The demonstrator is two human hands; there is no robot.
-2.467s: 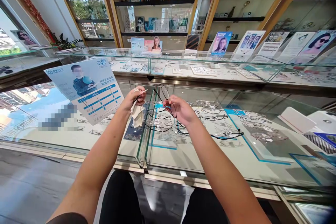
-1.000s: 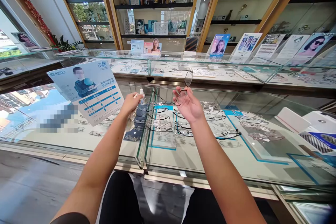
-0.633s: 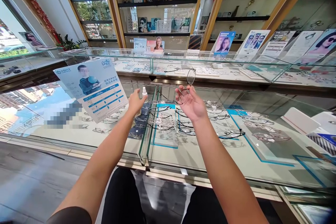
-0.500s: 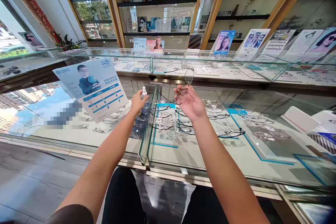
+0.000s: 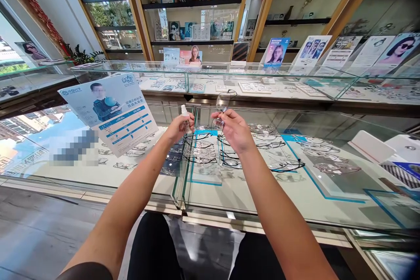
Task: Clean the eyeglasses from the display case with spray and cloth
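Observation:
A small clear spray bottle with a white top [image 5: 184, 110] stands upright in my left hand [image 5: 179, 129], whose fingers are wrapped round it above the glass counter. Just to the right, my right hand [image 5: 234, 129] pinches a pair of thin-framed eyeglasses [image 5: 223, 101]. One lens sticks up above the fingertips; the other lens is partly behind the fingers. The bottle and the eyeglasses are close together but apart.
Under the glass of the counter [image 5: 210, 201] lie several rows of spectacle frames [image 5: 201, 153]. A blue and white sign [image 5: 114, 113] stands at the left. An open white box [image 5: 374, 148] sits at the right. Another glass display case [image 5: 278, 70] runs behind.
My left hand has brought the spray bottle up off the counter and slightly right. My right hand has turned the eyeglasses and drawn them a little left, nearer the bottle.

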